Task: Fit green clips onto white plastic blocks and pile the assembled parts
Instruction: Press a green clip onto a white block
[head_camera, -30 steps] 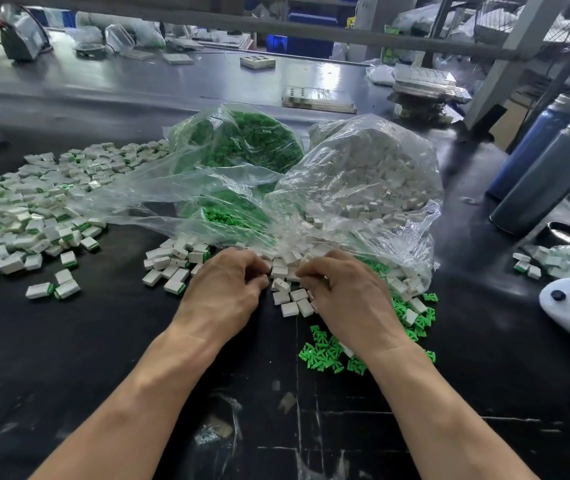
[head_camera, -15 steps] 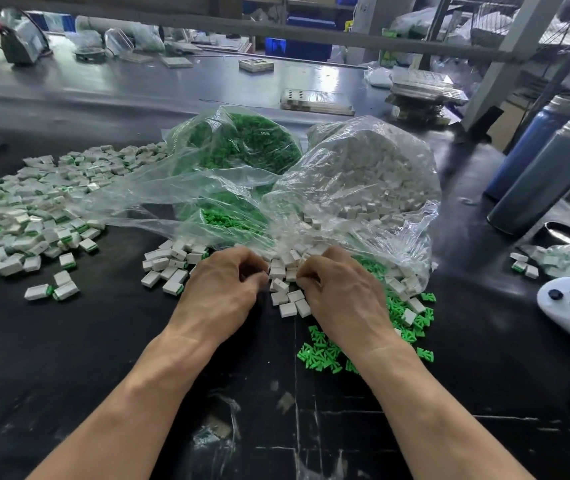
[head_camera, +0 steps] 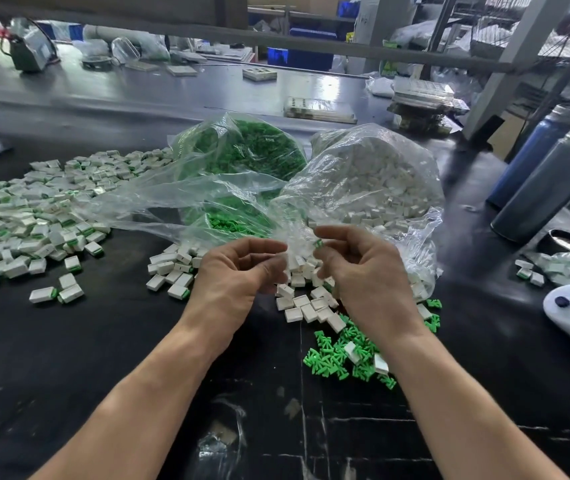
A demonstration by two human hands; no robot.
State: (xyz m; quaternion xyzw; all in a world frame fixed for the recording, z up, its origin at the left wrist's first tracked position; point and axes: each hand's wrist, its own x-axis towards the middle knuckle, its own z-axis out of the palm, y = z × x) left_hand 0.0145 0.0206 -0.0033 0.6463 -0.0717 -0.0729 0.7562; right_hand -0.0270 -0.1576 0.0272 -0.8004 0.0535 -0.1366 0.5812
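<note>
Pinching a green clip (head_camera: 318,243) in its fingertips, the right hand (head_camera: 363,271) hovers over loose blocks (head_camera: 306,304); its axis is unclear. The left hand (head_camera: 233,275) curls, contents hidden. A large finished pile (head_camera: 23,220) lies left; full bags (head_camera: 363,181) remain.

A long black work table (head_camera: 68,358), scuffed with pale scratches near its front edge, fills the lower view. Its far part (head_camera: 158,95) is glossy and reflects daylight in soft white patches. A grey metal crossbar (head_camera: 276,39) runs across the top, and a slanted grey metal post (head_camera: 505,64) rises at the right. Behind them stand blue plastic bins (head_camera: 307,57) and cluttered wire shelving (head_camera: 505,32).
</note>
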